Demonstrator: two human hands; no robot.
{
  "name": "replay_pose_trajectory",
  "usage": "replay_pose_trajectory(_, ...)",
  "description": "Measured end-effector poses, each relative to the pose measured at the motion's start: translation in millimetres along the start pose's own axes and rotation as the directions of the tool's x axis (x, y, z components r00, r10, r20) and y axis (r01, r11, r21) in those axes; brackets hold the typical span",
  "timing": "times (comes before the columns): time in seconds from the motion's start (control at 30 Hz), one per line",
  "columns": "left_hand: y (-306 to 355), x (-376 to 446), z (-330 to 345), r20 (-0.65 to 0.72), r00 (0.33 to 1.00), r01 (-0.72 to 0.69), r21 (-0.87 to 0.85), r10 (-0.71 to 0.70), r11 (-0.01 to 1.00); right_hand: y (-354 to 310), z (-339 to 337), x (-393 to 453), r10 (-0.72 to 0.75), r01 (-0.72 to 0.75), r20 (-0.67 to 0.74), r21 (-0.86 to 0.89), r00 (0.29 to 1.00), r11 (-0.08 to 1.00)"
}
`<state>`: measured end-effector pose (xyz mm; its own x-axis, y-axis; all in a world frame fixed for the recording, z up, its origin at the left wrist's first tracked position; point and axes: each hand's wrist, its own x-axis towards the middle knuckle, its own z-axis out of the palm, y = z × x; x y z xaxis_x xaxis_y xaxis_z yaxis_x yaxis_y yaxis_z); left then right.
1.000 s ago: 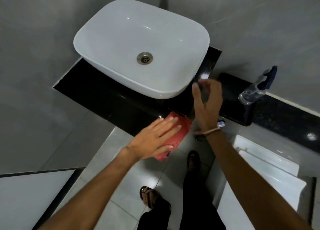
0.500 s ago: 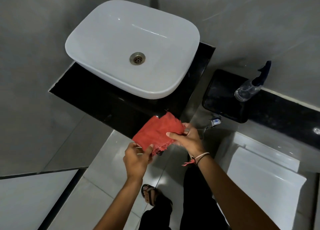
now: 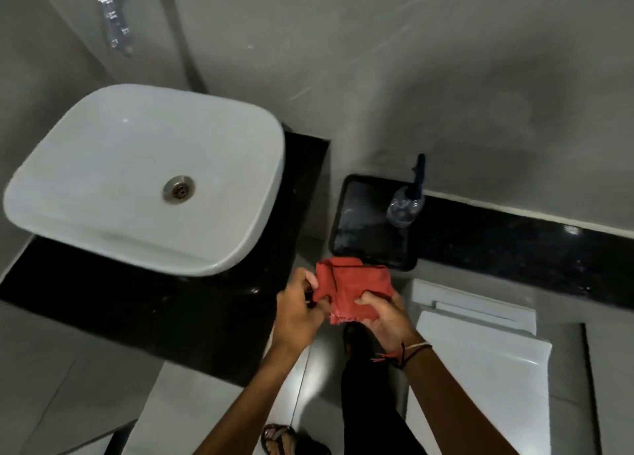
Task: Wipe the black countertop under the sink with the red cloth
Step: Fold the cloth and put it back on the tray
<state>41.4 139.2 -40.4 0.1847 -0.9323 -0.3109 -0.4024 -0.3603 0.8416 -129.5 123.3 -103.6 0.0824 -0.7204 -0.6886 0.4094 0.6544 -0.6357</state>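
Note:
The red cloth (image 3: pixel 353 288) is bunched and held in the air just right of the black countertop (image 3: pixel 144 317), off its right front corner. My left hand (image 3: pixel 298 314) pinches the cloth's left edge. My right hand (image 3: pixel 387 317) grips its lower right part from underneath. The white basin (image 3: pixel 113 180) sits on the countertop and hides most of it; a dark strip shows in front and at the right side.
A chrome tap (image 3: pixel 113 18) juts from the grey wall above the basin. A clear spray bottle with a dark trigger (image 3: pixel 406 200) stands on a black ledge (image 3: pixel 514 241) to the right. A white toilet (image 3: pixel 480 368) is below it. My feet in sandals (image 3: pixel 278 437) stand on light floor tiles.
The cloth was lifted off the countertop edge into both hands and carried a little to the right. The view has tilted up, bringing the tap into sight.

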Motion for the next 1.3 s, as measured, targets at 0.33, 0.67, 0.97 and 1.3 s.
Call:
replay_pose_trajectory(0.33, 17.3, 149.2, 91.5, 0.055, 0.978, 0.205, -0.117, -0.199, 0.972, -81.5, -29.5, 85.0, -0.006, 0.000, -0.195, -0.031, 0.981, 1.000)
replay_pose_trajectory(0.67, 6.9, 158.2, 92.2, 0.008, 0.989, 0.138, 0.330, -0.148, 0.934, -90.9, -58.3, 94.3, -0.415, 0.000, -0.356, -0.759, 0.837, 0.651)
replay_pose_trajectory(0.97, 15.2, 162.6, 88.5, 0.053, 0.984, 0.155, 0.210, -0.169, 0.965, -82.8, -52.9, 97.4, -0.321, -0.071, -0.384, -0.730, 0.866, 0.680)
replay_pose_trajectory(1.3, 96.2, 128.7, 20.9, 0.149, 0.954, -0.298, 0.394, 0.259, 0.870, -121.7, 13.7, 26.6, -0.827, 0.210, 0.047, -0.974, 0.561, 0.087)
